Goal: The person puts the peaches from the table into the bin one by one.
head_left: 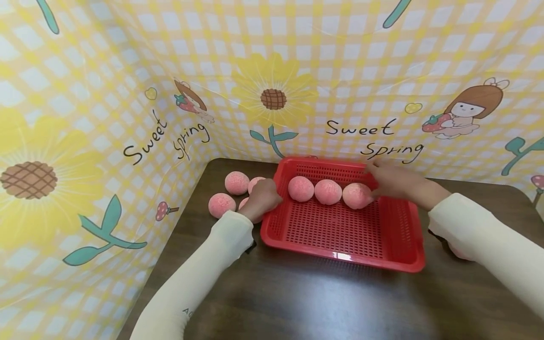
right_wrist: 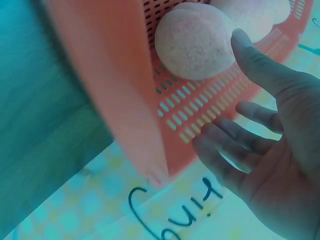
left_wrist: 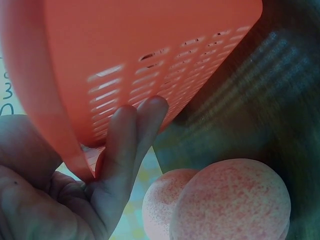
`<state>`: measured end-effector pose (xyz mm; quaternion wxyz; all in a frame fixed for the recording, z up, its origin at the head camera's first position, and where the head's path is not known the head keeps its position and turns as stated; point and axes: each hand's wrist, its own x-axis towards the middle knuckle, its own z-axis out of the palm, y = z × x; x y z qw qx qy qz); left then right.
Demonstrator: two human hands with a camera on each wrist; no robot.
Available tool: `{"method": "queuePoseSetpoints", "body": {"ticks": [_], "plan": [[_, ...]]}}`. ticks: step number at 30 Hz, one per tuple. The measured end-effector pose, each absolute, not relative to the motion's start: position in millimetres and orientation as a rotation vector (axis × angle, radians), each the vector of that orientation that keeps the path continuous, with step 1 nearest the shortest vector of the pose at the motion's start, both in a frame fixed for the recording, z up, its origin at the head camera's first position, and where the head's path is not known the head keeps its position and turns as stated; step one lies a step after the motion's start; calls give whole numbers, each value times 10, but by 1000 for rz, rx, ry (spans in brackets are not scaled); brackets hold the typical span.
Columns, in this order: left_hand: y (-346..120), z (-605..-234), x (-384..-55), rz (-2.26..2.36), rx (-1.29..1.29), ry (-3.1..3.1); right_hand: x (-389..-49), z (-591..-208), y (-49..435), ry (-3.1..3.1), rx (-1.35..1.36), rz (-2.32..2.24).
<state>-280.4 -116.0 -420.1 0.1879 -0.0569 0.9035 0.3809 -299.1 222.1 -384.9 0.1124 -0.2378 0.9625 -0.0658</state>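
A red plastic basket (head_left: pixel 306 248) with slotted walls stands on the dark table. Three pink peaches (head_left: pixel 328 192) sit in a row along its back side. My left hand (head_left: pixel 262 198) grips the basket's left rim; in the left wrist view two fingers (left_wrist: pixel 122 132) lie along the outside of the slotted wall. At the back right, my right hand (head_left: pixel 393 180) hovers over the basket beside the rightmost peach (head_left: pixel 356 196). Its fingers are spread and relaxed in the right wrist view, holding nothing, with the thumb (right_wrist: pixel 255 60) close to that peach (right_wrist: pixel 195 42).
Several more peaches (head_left: pixel 222 205) lie on the table (head_left: pixel 272 302) left of the basket, some partly hidden by my left hand. Another pink shape (head_left: pixel 461 253) shows under my right sleeve. A checked, flower-printed cloth (head_left: pixel 323 94) hangs behind and to the left.
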Motion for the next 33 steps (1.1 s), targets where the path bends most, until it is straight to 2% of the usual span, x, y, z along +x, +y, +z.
{"method": "queuePoseSetpoints", "body": {"ticks": [11,33], "plan": [[-1157,-4231,-2816,838,-33,2715,-2944,-3743,2614,2872,-671,-204],[-1163,-4226,-2808,999,-92,2622,-2747,-3649,3342,2889,-504,-216]]}}
